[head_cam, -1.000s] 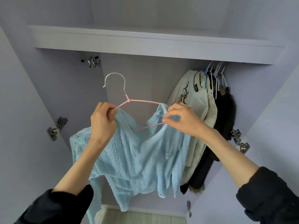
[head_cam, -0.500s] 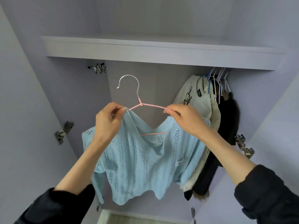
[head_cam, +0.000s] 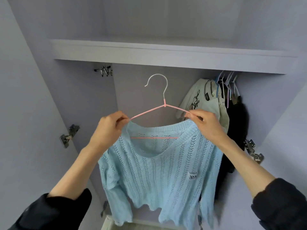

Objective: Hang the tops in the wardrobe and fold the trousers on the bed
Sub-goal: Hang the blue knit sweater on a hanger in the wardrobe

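Note:
A light blue knitted top (head_cam: 159, 166) hangs on a pink wire hanger (head_cam: 149, 112) with a silver hook, held up in front of the open wardrobe. My left hand (head_cam: 108, 128) pinches the top's left shoulder at the hanger's left arm. My right hand (head_cam: 204, 125) pinches the right shoulder together with the hanger's right arm. The neckline is spread flat and level between both hands. The hook points left and hangs on nothing. No trousers or bed are in view.
A wardrobe shelf (head_cam: 166, 55) runs across above the hook. Several tops (head_cam: 207, 103) in cream and black hang on hangers at the right end. Door hinges (head_cam: 69, 136) sit on the left panel, and another hinge (head_cam: 254, 153) is on the right.
Both hands have pulled the top's shoulders outward over the hanger, so the bunched top now hangs flat. The hanger has risen toward the shelf.

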Available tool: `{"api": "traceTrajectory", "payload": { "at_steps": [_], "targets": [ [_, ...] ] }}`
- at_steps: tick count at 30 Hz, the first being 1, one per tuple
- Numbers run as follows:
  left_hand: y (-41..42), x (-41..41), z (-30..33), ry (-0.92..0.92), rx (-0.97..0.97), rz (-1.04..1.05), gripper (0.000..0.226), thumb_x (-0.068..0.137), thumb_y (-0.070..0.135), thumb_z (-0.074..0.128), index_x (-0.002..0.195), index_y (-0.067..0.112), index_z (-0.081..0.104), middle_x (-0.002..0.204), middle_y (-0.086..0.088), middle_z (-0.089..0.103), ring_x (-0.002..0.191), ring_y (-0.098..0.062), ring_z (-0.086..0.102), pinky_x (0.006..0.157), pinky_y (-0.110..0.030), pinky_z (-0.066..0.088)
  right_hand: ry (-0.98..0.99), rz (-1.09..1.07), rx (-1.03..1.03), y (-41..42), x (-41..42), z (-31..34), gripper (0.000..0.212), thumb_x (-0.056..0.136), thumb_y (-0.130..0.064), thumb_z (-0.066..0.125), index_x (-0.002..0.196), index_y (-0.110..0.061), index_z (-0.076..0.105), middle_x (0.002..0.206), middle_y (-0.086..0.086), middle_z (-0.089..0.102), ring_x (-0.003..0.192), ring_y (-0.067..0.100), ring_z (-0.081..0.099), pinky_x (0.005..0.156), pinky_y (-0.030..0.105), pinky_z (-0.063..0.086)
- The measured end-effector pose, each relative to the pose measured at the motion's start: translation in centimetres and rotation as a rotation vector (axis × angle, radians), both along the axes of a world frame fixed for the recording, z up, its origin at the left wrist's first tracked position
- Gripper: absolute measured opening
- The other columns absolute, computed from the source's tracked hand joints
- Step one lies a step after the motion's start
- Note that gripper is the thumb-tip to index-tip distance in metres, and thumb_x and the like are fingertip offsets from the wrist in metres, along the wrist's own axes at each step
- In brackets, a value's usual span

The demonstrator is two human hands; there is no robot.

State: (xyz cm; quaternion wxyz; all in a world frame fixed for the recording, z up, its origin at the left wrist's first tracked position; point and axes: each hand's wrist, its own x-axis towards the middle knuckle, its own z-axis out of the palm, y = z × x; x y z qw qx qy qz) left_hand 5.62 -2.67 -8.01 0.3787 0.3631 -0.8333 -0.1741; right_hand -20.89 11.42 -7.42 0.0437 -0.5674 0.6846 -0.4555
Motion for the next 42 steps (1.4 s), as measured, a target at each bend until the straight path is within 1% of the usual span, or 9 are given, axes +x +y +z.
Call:
{"api": "traceTrajectory", "payload": {
  "at_steps": [2, 7, 15, 20, 25, 30, 35, 39, 42],
  "targets": [
    [-0.1, -0.1, -0.1, -0.03, 0.016, -0.033, 0.009, 0.091, 0.014, 0.06, 0.091, 0.01, 0.069, 0.071, 0.003, 0.06, 0.058, -0.009, 0.049, 0.057, -0.018, 0.029, -0.001, 0.0, -0.017, 0.2, 0.1, 0.0, 0.019, 0.093, -0.019, 0.055, 0.102, -0.016, 0.071, 0.086, -0.003, 0.066, 0.08, 0.026, 0.059, 0.073, 0.039, 0.046],
    [0.2, -0.3, -0.9, 0.066, 0.018, 0.013, 0.012, 0.091, 0.011, 0.06, 0.088, 0.005, 0.07, 0.054, 0.008, 0.049, 0.047, -0.011, 0.041, 0.049, -0.013, 0.032, 0.015, 0.012, 0.079, 0.3, 0.1, -0.4, 0.02, 0.091, -0.026, 0.059, 0.096, -0.014, 0.074, 0.085, 0.003, 0.068, 0.077, 0.023, 0.058, 0.071, 0.035, 0.045],
    [-0.9, 0.6, -1.0, 0.137, 0.05, 0.1, 0.012, 0.091, 0.012, 0.06, 0.088, 0.005, 0.07, 0.053, -0.004, 0.049, 0.045, -0.014, 0.037, 0.045, -0.015, 0.031, 0.019, -0.088, -0.029, 2.0, -1.6, -1.4, 0.015, 0.088, -0.01, 0.063, 0.101, -0.01, 0.07, 0.093, -0.007, 0.065, 0.085, -0.003, 0.058, 0.078, 0.001, 0.04],
    [-0.7, 1.0, -1.5, 0.129, 0.044, 0.119, 0.013, 0.091, 0.012, 0.06, 0.089, 0.006, 0.071, 0.062, -0.011, 0.058, 0.052, -0.022, 0.043, 0.049, -0.016, 0.033, -0.091, -0.107, -0.026, 2.1, -2.3, -1.8, 0.014, 0.087, -0.011, 0.064, 0.095, -0.019, 0.073, 0.084, -0.022, 0.065, 0.082, -0.012, 0.06, 0.078, 0.003, 0.043],
    [-0.2, 1.1, -1.6, 0.086, -0.044, 0.124, 0.014, 0.09, 0.006, 0.06, 0.089, 0.004, 0.073, 0.078, -0.008, 0.063, 0.079, -0.033, 0.057, 0.078, -0.039, 0.043, -0.201, -0.074, 0.017, 2.2, -2.5, -2.5, 0.018, 0.089, -0.012, 0.062, 0.093, -0.027, 0.071, 0.087, -0.022, 0.066, 0.087, -0.012, 0.061, 0.084, 0.009, 0.046],
    [0.1, 1.3, -1.8, 0.124, -0.065, 0.127, 0.013, 0.088, 0.004, 0.061, 0.09, 0.004, 0.074, 0.078, -0.003, 0.062, 0.078, -0.03, 0.057, 0.072, -0.028, 0.035, -0.367, -0.04, 0.032, 2.1, -2.0, -3.1, 0.022, 0.09, -0.012, 0.06, 0.084, -0.032, 0.068, 0.089, -0.015, 0.069, 0.089, -0.001, 0.063, 0.085, 0.018, 0.047],
    [-0.4, 2.0, -1.9, 0.164, 0.003, 0.147, 0.014, 0.089, 0.008, 0.061, 0.096, 0.007, 0.073, 0.075, 0.005, 0.057, 0.07, -0.02, 0.051, 0.059, -0.012, 0.034, -0.422, 0.046, 0.345, 2.4, -2.7, -2.6, 0.017, 0.092, -0.021, 0.059, 0.105, -0.031, 0.062, 0.117, -0.007, 0.06, 0.113, 0.01, 0.052, 0.09, 0.023, 0.041],
    [-0.5, 2.2, -2.7, 0.16, 0.08, 0.116, 0.015, 0.089, 0.009, 0.061, 0.097, 0.007, 0.073, 0.085, -0.009, 0.064, 0.074, -0.021, 0.053, 0.064, -0.018, 0.038, -0.495, 0.197, 0.828, 2.2, -2.9, -2.1, 0.06, 0.095, -0.049, 0.041, 0.146, -0.017, 0.033, 0.152, 0.001, 0.032, 0.142, 0.016, 0.025, 0.119, 0.04, 0.015],
    [-0.3, 2.3, -3.3, 0.143, 0.104, 0.107, 0.015, 0.089, 0.008, 0.061, 0.098, 0.006, 0.073, 0.09, -0.009, 0.066, 0.081, -0.021, 0.057, 0.073, -0.025, 0.037, -0.464, 0.263, 0.89, 2.2, -2.2, -2.0, 0.053, 0.096, -0.048, 0.038, 0.132, -0.012, 0.052, 0.14, 0.007, 0.05, 0.129, 0.017, 0.047, 0.114, 0.036, 0.029]
  ]
}}
